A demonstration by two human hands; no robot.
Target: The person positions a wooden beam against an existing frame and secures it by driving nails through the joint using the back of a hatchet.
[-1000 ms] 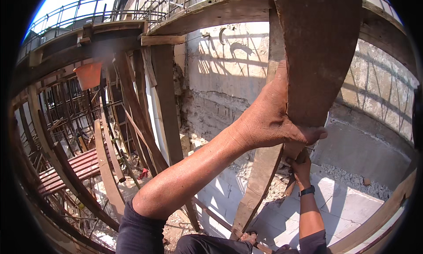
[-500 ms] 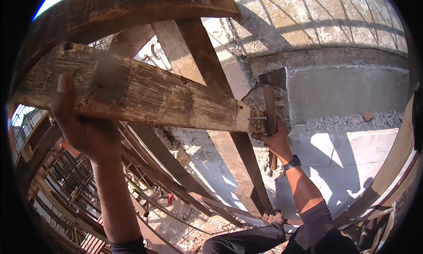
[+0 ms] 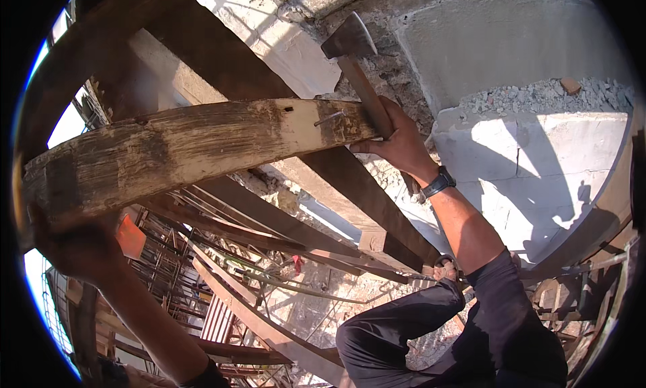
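Note:
A long weathered wooden board [image 3: 202,138] stretches across from the left to the middle, pale and scraped in places. Under its left end my left hand [image 3: 77,248] supports it, fingers curled at its edge and partly in shadow. My right hand [image 3: 398,144], with a black watch on the wrist, is wrapped round the handle of a hatchet [image 3: 363,85] and also touches the board's right end. The hatchet's dark metal head points up, away from me. A nail [image 3: 328,118] sticks out of the board near that end.
Thick dark beams [image 3: 222,58] cross behind and above the board. A grey plastered wall panel [image 3: 518,45] stands at the right, with rubble [image 3: 531,95] on a ledge and white blocks [image 3: 545,146] below. Far down lie timbers and debris. My bent leg [image 3: 397,327] shows below.
The board has tilted, its left end lower and its right end higher. My left hand has moved down and left, and my right hand with the hatchet up and slightly left. The view has also turned.

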